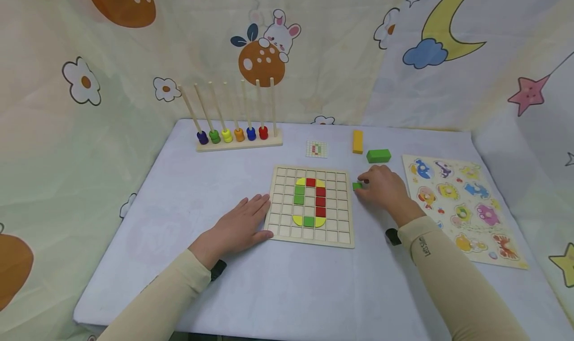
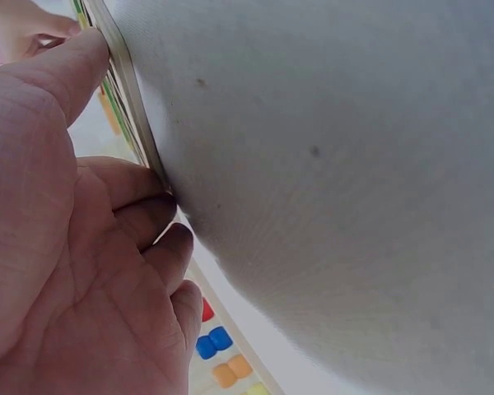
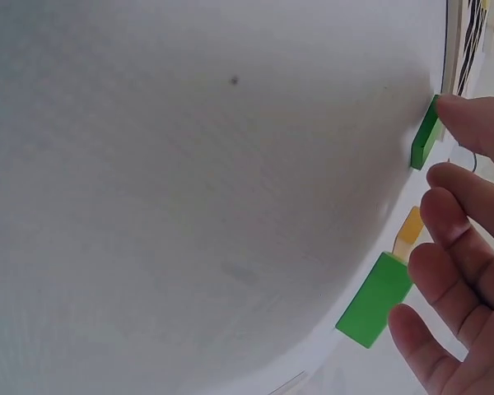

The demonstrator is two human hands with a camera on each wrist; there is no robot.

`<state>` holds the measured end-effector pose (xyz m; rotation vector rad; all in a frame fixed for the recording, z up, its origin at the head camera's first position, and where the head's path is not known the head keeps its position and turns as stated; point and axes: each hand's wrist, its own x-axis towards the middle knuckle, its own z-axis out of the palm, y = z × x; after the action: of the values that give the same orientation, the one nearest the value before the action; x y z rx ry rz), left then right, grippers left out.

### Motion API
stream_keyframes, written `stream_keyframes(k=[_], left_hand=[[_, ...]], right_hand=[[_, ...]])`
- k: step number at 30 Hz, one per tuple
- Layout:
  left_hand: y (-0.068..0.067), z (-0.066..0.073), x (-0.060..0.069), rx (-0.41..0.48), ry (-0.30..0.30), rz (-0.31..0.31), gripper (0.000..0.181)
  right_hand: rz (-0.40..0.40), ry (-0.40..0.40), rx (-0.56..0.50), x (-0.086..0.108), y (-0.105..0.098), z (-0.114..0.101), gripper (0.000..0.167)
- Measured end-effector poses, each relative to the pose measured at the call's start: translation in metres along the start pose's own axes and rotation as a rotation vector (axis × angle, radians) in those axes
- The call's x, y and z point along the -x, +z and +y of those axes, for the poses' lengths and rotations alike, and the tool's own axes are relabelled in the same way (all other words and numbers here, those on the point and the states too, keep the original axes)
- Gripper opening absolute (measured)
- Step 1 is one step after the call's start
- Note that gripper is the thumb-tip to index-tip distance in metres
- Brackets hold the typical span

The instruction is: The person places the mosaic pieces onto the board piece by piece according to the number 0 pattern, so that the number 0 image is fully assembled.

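A square wooden grid board (image 1: 280,234) lies on the table, with yellow, red and green pieces set in an oval ring on it. Along the board's left edge rests my left hand (image 1: 239,229), its fingers extended and touching the rim. At the board's right side is a small green tile (image 1: 357,186). My right hand (image 1: 381,189) reaches over this tile. In the right wrist view the thumb touches the tile's upper end, while the index fingertip stands apart from it. Beyond the hand are a larger green block (image 1: 378,156) and a yellow block (image 1: 357,142).
A small pattern card (image 1: 316,149) lies behind the board. At the back left stands a wooden peg rack (image 1: 239,142) with coloured beads on most pegs. An animal picture board (image 1: 462,206) lies on the right. Patterned cloth (image 1: 332,57) hangs behind the table.
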<state>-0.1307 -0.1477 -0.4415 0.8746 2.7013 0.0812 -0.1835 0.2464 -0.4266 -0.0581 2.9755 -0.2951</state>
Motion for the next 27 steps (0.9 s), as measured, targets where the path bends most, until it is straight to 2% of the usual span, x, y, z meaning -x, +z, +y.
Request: stream_keyframes(k=[11, 27], left_hand=[[0.0004, 0.0007, -0.0004, -0.008, 0.008, 0.009, 0.091], [-0.0002, 0.0002, -0.0007, -0.017, 0.008, -0.002, 0.091]], right_hand=[[-0.04, 0.002, -0.01, -0.0016, -0.0017, 0.0003, 0.039], [-0.03, 0.012, -0.02, 0.0022, 0.0006, 0.0029, 0.034]])
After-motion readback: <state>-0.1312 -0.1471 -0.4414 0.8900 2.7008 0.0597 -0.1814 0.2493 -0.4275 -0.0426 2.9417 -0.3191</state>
